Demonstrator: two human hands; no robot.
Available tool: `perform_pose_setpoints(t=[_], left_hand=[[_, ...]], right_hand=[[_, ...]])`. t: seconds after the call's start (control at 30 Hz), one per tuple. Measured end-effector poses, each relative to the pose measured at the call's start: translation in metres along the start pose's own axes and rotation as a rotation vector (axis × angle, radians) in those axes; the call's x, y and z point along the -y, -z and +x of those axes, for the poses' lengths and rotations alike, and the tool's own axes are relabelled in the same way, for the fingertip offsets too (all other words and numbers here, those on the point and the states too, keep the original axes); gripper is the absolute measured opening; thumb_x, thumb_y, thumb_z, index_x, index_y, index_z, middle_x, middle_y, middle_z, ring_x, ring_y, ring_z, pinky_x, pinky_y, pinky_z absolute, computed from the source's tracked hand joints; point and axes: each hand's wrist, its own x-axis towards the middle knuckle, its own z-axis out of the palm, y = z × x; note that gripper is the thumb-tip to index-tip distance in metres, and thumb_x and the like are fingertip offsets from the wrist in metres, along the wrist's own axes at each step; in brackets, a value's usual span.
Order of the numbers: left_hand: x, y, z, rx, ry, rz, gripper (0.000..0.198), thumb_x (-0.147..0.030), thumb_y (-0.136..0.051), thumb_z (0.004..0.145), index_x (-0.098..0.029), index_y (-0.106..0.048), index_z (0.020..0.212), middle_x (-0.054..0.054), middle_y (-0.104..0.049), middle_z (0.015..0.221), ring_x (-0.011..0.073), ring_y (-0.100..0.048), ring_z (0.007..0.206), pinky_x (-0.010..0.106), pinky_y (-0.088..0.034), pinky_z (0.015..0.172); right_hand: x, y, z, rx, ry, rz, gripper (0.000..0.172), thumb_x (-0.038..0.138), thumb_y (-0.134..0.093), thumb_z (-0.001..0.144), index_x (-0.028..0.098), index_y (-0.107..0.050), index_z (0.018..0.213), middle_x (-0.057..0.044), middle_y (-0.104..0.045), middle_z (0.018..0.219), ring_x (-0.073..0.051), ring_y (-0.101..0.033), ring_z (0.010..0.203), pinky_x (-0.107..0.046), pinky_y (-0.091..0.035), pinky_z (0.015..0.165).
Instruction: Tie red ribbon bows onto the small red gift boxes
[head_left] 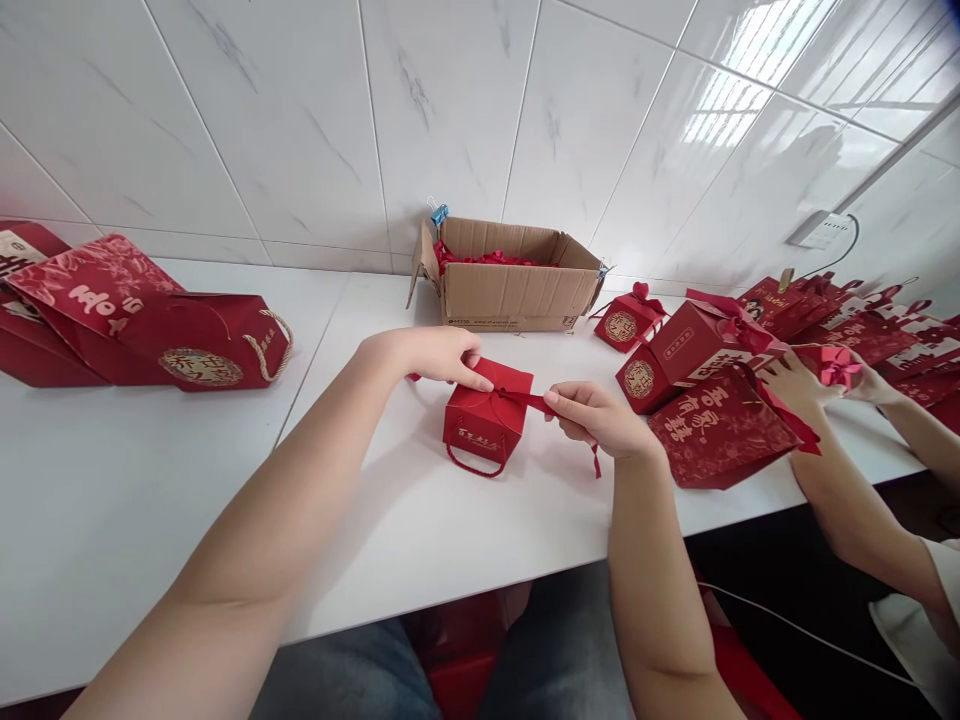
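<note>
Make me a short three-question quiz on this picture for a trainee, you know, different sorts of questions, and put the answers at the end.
1. What does the right hand hold?
A) rope handle
B) ribbon
C) clip
2. True or false: the carton at the wall is closed on top.
3. Fill in: the left hand has its thumb on the ____ of the box.

Key: 1. B. 2. False; it is open, with red things showing inside. 3. top.
</note>
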Motion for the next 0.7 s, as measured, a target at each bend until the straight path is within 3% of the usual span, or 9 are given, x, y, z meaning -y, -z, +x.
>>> perform_pose_setpoints(t=[0.1, 0.2, 0.33, 0.4, 0.57, 0.7], left_hand=[[0.000, 0.000, 0.000, 0.009, -0.001, -0.001, 0.051, -0.071, -0.062, 0.063, -0.024, -0.051, 0.078, 0.004, -0.061, 0.084, 0.0164, -0.049, 0.062, 0.028, -0.035, 0.053], [-0.001, 0.001, -0.002, 0.005, -0.001, 0.008, 0.050, -0.070, -0.061, 0.064, -0.024, -0.051, 0.079, 0.005, -0.062, 0.087, 0.0170, -0.050, 0.063, 0.028, -0.035, 0.053], [-0.005, 0.001, -0.003, 0.008, 0.005, 0.020, 0.050, -0.071, -0.060, 0.065, -0.024, -0.053, 0.081, 0.006, -0.063, 0.089, 0.0185, -0.052, 0.066, 0.028, -0.036, 0.055], [-0.007, 0.000, -0.004, 0.020, 0.009, 0.009, 0.050, -0.071, -0.060, 0.065, -0.023, -0.053, 0.081, 0.006, -0.064, 0.091, 0.0198, -0.054, 0.070, 0.028, -0.037, 0.056], [-0.012, 0.001, -0.010, 0.023, 0.035, 0.040, 0.051, -0.070, -0.059, 0.066, -0.022, -0.055, 0.081, 0.008, -0.066, 0.092, 0.0225, -0.058, 0.073, 0.030, -0.037, 0.056], [-0.018, 0.003, -0.019, -0.051, -0.019, 0.044, 0.057, -0.072, -0.061, 0.063, -0.022, -0.057, 0.090, 0.010, -0.063, 0.105, 0.0217, -0.059, 0.072, 0.029, -0.039, 0.054]], right_hand=[[-0.002, 0.000, 0.000, 0.024, 0.088, 0.017, 0.039, 0.053, -0.059, 0.085, 0.017, -0.063, 0.070, 0.005, -0.045, 0.048, -0.007, -0.036, 0.045, -0.024, -0.030, 0.047], [-0.003, -0.003, 0.002, 0.006, 0.242, 0.048, 0.027, 0.045, -0.067, 0.081, 0.020, -0.071, 0.071, -0.004, -0.063, 0.079, -0.014, -0.056, 0.075, -0.030, -0.046, 0.071], [-0.004, -0.012, 0.010, -0.119, 0.406, 0.156, 0.022, 0.042, -0.070, 0.080, 0.025, -0.072, 0.065, -0.005, -0.064, 0.109, -0.021, -0.056, 0.107, -0.035, -0.047, 0.086], [-0.003, -0.017, 0.018, -0.195, 0.411, 0.188, 0.026, 0.048, -0.069, 0.078, 0.025, -0.071, 0.064, -0.004, -0.066, 0.110, -0.022, -0.058, 0.106, -0.035, -0.048, 0.082], [0.011, -0.026, 0.045, -0.330, 0.256, 0.184, 0.039, 0.062, -0.068, 0.072, 0.025, -0.075, 0.083, -0.006, -0.068, 0.088, -0.021, -0.061, 0.081, -0.031, -0.047, 0.061], [0.021, -0.032, 0.054, -0.355, 0.254, 0.253, 0.034, 0.056, -0.070, 0.072, 0.023, -0.074, 0.082, -0.005, -0.068, 0.093, -0.021, -0.062, 0.085, -0.030, -0.049, 0.064]])
